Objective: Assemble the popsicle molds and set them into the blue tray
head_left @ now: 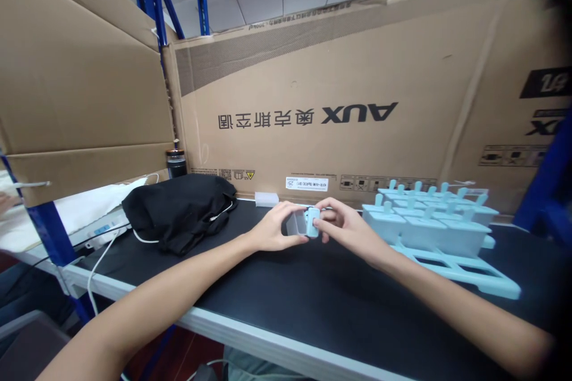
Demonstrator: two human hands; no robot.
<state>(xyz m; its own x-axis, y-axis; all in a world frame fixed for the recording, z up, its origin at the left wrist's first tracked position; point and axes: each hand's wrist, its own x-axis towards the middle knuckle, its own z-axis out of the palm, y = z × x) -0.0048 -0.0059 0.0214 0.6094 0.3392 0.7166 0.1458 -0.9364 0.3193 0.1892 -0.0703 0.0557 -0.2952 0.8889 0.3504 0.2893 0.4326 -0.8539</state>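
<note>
Near the middle of the black tabletop, my left hand (pixel 277 228) grips a small clear box (pixel 295 224) between thumb and fingers. A light blue piece (pixel 313 222) sits at the right end of the box, pinched by the thumb and fingers of my right hand (pixel 336 223). Both hands are held close together just above the table. To the right stands a set of light blue popsicle molds (pixel 424 227) with upright sticks, on a light blue rack (pixel 473 274).
A black cloth bundle (pixel 179 208) lies at the left with a white cable. Behind it stands a dark jar (pixel 176 164). A small white block (pixel 267 199) rests by the cardboard wall (pixel 286 83). Blue shelf posts (pixel 51 232) flank the table.
</note>
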